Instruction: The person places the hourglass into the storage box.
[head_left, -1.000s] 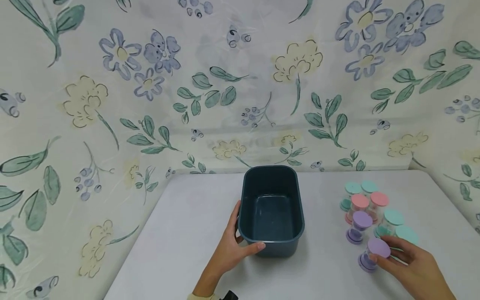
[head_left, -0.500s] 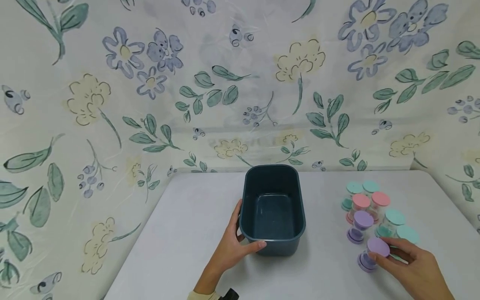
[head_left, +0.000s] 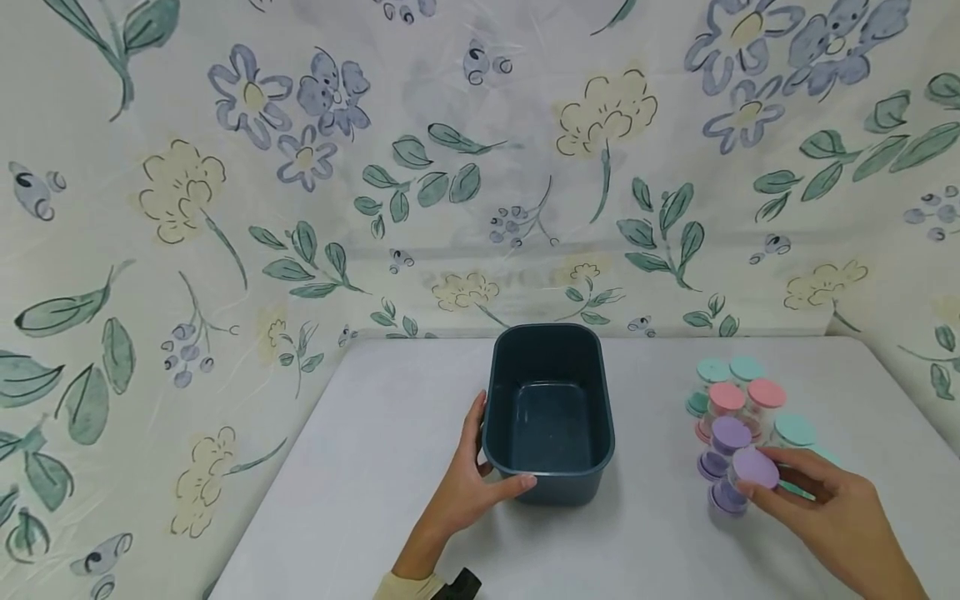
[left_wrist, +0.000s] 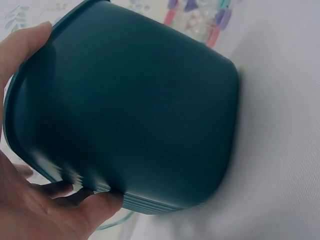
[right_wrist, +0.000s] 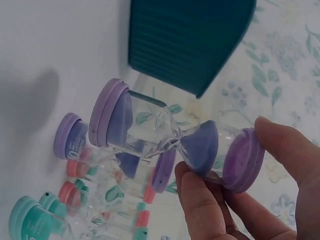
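Observation:
In the head view my left hand grips the near left corner of a deep dark teal bin, its thumb along the front rim. The left wrist view shows its fingers against the bin's ribbed side. My right hand pinches a purple-capped hourglass by its upper cap. In the right wrist view that hourglass has purple sand in both bulbs, and its lower cap appears off the table. A second purple hourglass stands just behind it, partly covered.
Behind the held one, pink hourglasses and teal hourglasses stand close together on the white table. My right hand hides part of the nearest teal one. A flower-patterned sheet hangs behind and at both sides.
My right hand has moved up and slightly away with the purple hourglass, closer to the second purple one. The left hand keeps its hold on the bin; the head view has tilted slightly.

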